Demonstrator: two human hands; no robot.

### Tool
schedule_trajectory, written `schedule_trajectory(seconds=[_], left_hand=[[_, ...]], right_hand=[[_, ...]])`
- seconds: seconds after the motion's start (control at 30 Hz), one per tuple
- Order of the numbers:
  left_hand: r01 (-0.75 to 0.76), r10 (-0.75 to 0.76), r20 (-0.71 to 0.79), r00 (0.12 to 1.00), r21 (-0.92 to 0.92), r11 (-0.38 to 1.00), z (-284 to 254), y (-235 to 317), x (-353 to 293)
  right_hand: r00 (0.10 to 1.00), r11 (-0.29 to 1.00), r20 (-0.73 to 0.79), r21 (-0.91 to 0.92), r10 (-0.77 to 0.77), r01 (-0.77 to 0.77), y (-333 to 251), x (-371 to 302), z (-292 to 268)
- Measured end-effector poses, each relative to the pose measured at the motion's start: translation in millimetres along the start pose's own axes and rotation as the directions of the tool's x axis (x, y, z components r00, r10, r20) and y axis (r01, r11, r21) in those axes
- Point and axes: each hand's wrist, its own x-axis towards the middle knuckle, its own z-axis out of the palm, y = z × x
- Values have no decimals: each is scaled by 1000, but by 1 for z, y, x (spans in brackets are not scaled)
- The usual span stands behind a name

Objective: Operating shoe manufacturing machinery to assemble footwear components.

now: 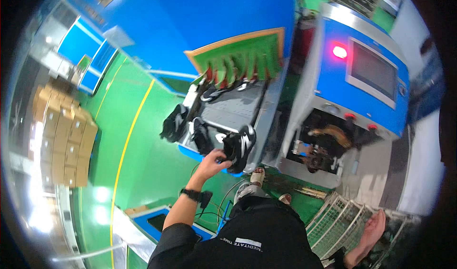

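- Green factory flooring [143, 140] is spreading beneath a blue machine's grey conveyor [233, 109].
- Left hand [215, 158] is closing around a black-and-white shoe [240, 147] at the conveyor's near end, wrist extended forward.
- More shoes [200, 135] are lying just beside it.
- Right hand [372, 228], fingers loosely curled, is resting on a wire basket [335, 221], well away from the conveyor.

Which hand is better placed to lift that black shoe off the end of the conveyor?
Left. The left hand is already on the black shoe at the conveyor end, while the right hand rests far off on the white wire basket.
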Motion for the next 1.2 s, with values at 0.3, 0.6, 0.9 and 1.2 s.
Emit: schedule_trajectory(seconds=[0.3,0.6,0.9,1.2], left_hand=[[438,-258,-385,886,517,735,-23,-143,58],[553,-435,-444,783,179,814,-43,-102,-128],[899,-592,-787,173,-121,422,-46,-93,-495],[474,-25,-491,-871,-852,223,-68,-18,-660]], right_hand=[[488,652,838,-515,246,557,-11,-69,204],[350,439,886,-457,305,774,21,-80,289],[-59,371,967,-38,247,928,54,-83,343],[-136,256,796,-25,590,966,21,-112,333]])
